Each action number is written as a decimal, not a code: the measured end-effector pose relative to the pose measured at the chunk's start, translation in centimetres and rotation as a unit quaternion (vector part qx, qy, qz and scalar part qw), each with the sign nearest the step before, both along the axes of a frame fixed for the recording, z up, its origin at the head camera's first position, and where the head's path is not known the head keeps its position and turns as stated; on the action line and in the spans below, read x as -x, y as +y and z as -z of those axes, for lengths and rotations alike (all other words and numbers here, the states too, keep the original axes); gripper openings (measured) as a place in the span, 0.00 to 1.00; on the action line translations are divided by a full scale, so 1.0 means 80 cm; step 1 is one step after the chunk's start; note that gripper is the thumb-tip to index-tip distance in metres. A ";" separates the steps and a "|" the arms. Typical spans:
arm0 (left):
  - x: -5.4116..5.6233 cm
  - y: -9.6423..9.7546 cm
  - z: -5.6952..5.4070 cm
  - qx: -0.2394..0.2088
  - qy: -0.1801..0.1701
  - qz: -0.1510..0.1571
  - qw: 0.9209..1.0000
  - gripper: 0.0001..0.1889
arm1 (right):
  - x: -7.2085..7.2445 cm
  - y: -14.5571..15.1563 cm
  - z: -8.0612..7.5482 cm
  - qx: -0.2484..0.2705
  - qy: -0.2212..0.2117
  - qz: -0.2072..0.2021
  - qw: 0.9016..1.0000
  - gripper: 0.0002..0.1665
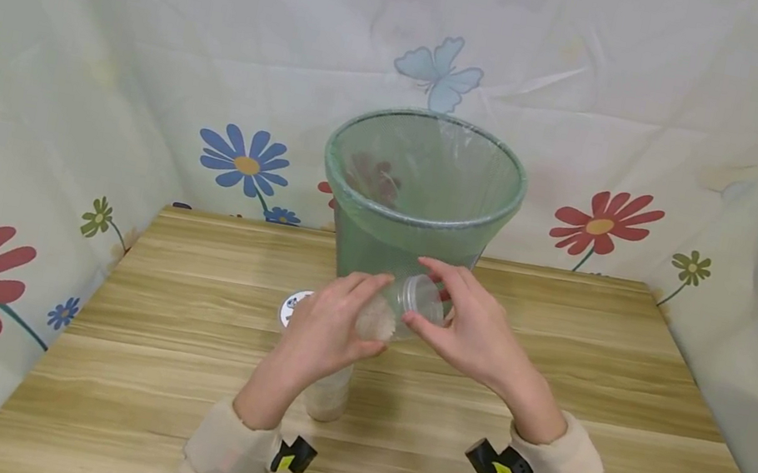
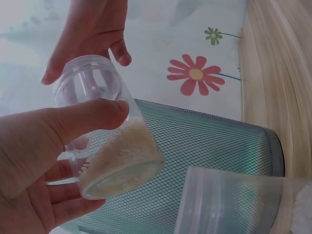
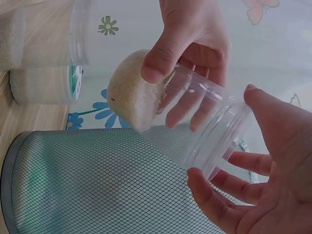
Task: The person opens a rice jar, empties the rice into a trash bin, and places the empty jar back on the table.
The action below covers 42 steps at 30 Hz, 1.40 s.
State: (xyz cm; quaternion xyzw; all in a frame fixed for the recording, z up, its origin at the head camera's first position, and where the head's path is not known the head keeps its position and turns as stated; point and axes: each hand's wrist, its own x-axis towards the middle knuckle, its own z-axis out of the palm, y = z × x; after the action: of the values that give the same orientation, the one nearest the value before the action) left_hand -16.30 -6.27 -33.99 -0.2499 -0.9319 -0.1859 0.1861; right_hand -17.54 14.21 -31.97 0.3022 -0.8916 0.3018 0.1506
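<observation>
Both hands hold a clear plastic jar (image 1: 423, 299) tilted on its side in front of the green mesh bin. Pale rice (image 3: 136, 92) has settled in its bottom end, towards the left. My left hand (image 1: 325, 324) grips the jar round its rice-filled lower half, thumb on one side and fingers on the other. At the rim, the thumb and fingers of my right hand (image 1: 473, 325) are curled about the jar's mouth, with the fingertips right at its edge. In the right wrist view, the rim's screw threads show through the clear plastic.
A green mesh bin (image 1: 377, 249) lined with a clear bag stands behind the hands. Another clear jar with rice (image 1: 327, 401) stands by the left wrist. A lidded jar with a printed lid (image 1: 291, 307) is partly hidden behind the left hand. Flowered cloth surrounds the wooden table (image 1: 173, 369).
</observation>
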 end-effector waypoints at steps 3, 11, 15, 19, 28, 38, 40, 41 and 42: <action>0.000 0.000 0.000 -0.004 -0.003 -0.001 1.000 0.41 | 0.001 0.001 0.001 0.009 0.005 -0.012 1.000 0.35; 0.001 -0.001 0.000 -0.004 -0.003 -0.003 1.000 0.41 | 0.000 0.004 -0.001 0.031 0.004 -0.056 0.998 0.34; 0.000 -0.001 0.000 -0.004 -0.005 -0.007 1.000 0.41 | 0.001 0.006 0.001 0.033 0.017 -0.080 0.996 0.35; 0.000 -0.001 0.001 -0.006 -0.004 -0.011 1.000 0.41 | 0.002 0.008 0.002 0.031 0.034 -0.099 0.994 0.36; 0.002 -0.004 0.004 -0.021 -0.004 -0.010 1.000 0.41 | 0.002 0.012 0.006 0.043 0.050 -0.106 0.992 0.38; 0.003 -0.012 0.009 -0.036 -0.009 -0.027 0.999 0.42 | -0.002 0.017 0.013 0.059 0.046 -0.079 0.994 0.39; 0.003 -0.013 0.009 -0.040 -0.017 -0.032 0.999 0.42 | -0.003 0.018 0.018 0.063 0.048 -0.073 0.994 0.39; 0.004 -0.014 0.009 -0.043 -0.021 -0.033 0.998 0.42 | -0.003 0.019 0.020 0.064 0.048 -0.070 0.994 0.39; 0.004 -0.015 0.009 -0.046 -0.024 -0.033 0.998 0.42 | -0.002 0.020 0.022 0.063 0.048 -0.065 0.995 0.39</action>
State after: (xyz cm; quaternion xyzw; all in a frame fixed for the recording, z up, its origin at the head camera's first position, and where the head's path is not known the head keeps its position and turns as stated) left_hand -16.62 -7.43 -34.70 -0.2058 -0.9342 -0.2285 0.1808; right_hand -17.34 15.82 -33.72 0.3638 -0.8410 0.3516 0.1918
